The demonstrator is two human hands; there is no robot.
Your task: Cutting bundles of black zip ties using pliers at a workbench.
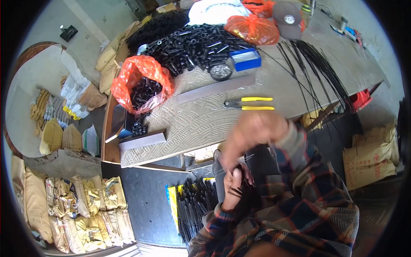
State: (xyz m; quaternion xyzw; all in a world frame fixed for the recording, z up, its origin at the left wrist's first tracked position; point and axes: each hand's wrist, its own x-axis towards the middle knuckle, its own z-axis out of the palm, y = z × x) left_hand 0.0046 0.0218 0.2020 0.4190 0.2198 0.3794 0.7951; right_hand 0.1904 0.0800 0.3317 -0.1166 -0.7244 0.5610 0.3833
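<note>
My left hand (233, 187) is low in front of my body, near my lap, its fingers curled with the thumb uppermost. Several thin black strips (236, 192) poke out of its grip; their kind does not show. Over it comes my right hand (252, 132), smeared by motion, the fingers pointing down toward the left thumb. Whether those fingers pinch anything cannot be seen. Beyond the right hand, yellow-handled pliers (252, 104) lie on the table (197, 124) with their jaws to the left.
Black tubular parts (192, 47) are heaped at the back, beside a blue box (246, 60) and a round dish (221, 72). An orange bag (141, 83) holds small black pieces. Long black rods (321, 68) overhang the right edge. More black rods (192, 210) stand by my left leg.
</note>
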